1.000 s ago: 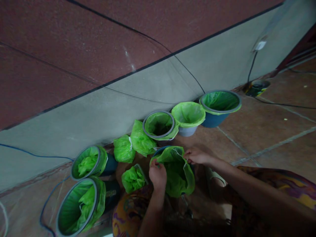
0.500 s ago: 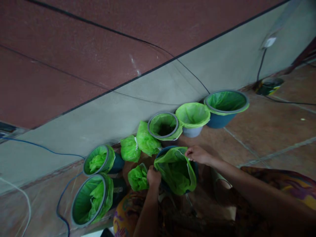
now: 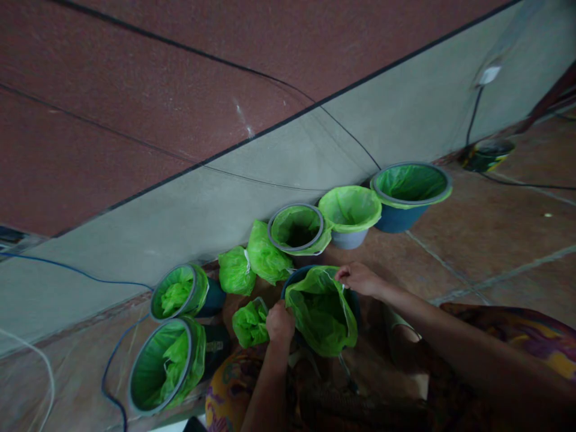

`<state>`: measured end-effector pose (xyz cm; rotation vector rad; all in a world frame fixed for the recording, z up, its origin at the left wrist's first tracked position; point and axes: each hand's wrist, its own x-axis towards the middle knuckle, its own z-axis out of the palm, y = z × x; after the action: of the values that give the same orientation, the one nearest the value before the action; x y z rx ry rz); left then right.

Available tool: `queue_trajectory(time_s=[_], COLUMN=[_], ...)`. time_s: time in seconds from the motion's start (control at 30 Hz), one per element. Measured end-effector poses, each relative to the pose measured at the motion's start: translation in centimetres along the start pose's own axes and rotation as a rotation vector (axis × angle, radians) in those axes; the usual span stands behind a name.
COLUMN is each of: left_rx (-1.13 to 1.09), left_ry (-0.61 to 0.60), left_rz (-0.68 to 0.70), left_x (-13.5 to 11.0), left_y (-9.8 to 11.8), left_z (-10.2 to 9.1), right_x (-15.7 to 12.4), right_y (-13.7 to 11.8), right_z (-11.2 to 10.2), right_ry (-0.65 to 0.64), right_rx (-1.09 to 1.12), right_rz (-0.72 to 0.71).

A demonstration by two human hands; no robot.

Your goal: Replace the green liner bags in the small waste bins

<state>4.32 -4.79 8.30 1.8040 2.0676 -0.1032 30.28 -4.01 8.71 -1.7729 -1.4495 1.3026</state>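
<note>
A green plastic bag (image 3: 320, 327) hangs wide-mouthed inside a dark blue bin (image 3: 294, 278) in front of me. At the left side of its mouth, my left hand (image 3: 281, 324) is closed on the bag's edge. My right hand (image 3: 360, 279) pinches the upper right edge, where a thin white drawstring shows. Just left of my left hand lies a bunched green bag (image 3: 250, 324) on the floor. Behind it, two full-looking green bags (image 3: 237, 271) rest side by side, one with a white tie.
Along the wall stand a grey-rimmed bin (image 3: 297, 246), a pale bin (image 3: 350, 240) and a blue bin (image 3: 400, 219), all lined in green. Two more lined bins (image 3: 159, 411) tilt at left. Cables (image 3: 105, 378) cross the floor, and a dark can (image 3: 488, 156) sits at far right.
My left hand has shifted slightly, and the bag's left edge has drawn a little inward to the right. My right hand keeps its pinch, with little movement.
</note>
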Motion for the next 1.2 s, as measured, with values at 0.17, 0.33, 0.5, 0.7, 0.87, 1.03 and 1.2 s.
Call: queue_trajectory(time_s=[0.17,0.33,0.5,0.7,0.87,1.03,1.2], left_rx=[-0.308,-0.975,-0.973,-1.038,-1.082,-1.079,-1.000], left_ry=[0.254,0.199,0.033,-0.117,-0.159,-0.205,-0.442], left_rz=[0.135,0.428,0.561,0.666,0.615,0.478,0.671], left_x=[-2.3,-2.5,0.0,1.9,4.1,5.5,5.0], left_y=[1.7,4.4,7.1,9.5,9.8,9.3,8.9], left_z=[-6.9,-11.4,-11.7,-10.1,-7.8,-4.7,-2.6], right_x=[-0.5,-1.8,-1.8,-0.2,0.5,0.7,0.8], right_y=[-3.3,-7.6,-8.5,-7.6,-7.4,-8.0,-8.0], right_z=[-1.1,-2.3,-1.3,2.6,4.2,1.4,-1.5], right_ry=[0.206,0.135,-0.019,-0.046,-0.206,-0.159,-0.041], right_rx=[0.280,0.783,0.857,0.515,0.371,0.515,0.653], right_rz=[-0.261,-0.377,-0.199,-0.280,-0.233,-0.088,-0.061])
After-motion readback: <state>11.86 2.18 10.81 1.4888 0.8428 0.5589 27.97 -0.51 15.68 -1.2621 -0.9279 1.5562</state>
